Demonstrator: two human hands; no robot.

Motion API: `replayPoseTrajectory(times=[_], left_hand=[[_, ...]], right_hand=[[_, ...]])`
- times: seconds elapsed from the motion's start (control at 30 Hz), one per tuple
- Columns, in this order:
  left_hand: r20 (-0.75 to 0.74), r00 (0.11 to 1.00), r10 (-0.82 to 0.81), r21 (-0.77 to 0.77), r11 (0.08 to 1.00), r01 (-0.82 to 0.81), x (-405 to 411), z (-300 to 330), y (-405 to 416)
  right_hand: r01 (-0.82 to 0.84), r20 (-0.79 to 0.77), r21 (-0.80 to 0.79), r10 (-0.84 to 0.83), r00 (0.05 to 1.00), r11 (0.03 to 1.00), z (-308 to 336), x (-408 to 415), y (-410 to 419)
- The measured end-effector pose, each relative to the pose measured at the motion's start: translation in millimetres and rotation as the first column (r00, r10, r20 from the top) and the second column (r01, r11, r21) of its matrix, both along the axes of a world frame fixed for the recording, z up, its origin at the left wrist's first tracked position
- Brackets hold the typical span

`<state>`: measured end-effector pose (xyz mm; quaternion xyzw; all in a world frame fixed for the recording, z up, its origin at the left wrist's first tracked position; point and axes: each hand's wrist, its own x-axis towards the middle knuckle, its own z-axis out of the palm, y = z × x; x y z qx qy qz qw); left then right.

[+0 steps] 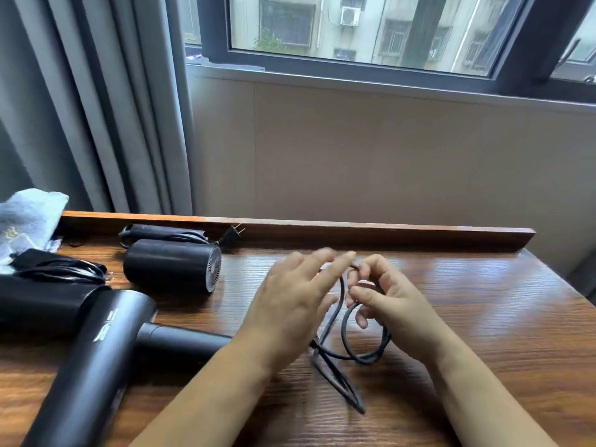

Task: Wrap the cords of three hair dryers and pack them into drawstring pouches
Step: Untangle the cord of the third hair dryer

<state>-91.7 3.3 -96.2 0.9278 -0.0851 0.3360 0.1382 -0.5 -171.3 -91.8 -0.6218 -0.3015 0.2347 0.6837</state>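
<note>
Right hand (392, 301) pinches looped black rubber cord (364, 337) above brown wooden table (483, 317); left hand (290, 301) spread, fingers straight.

This looks like a room in a home or a lodging, a bedroom perhaps. A wooden desk (451, 317) with a raised back rail stands against a plain beige wall (354, 156) under a dark-framed window (354, 59), with long grey curtains (96, 108) hanging at the far left. Through the glass, an apartment block (371, 24) with barred windows and an air-conditioner unit (350, 16) stands close by.
</note>
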Motion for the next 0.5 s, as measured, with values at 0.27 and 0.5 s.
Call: replayPoseTrajectory(times=[0.27, 0.5], left_hand=[[0.058, 0.998, 0.039, -0.505, 0.863, -0.004, -7.3, 8.1, 5.6], [0.079, 0.985, 0.154, -0.853, 0.522, -0.013, -9.8, 20.8, 0.8]], right_hand=[[0.276, 0.374, -0.244, -0.172, 0.911, 0.930, -10.3, 3.2, 4.5], [0.070, 0.309, -0.347, 0.043, 0.950, 0.935, -4.1, -2.5, -0.2]])
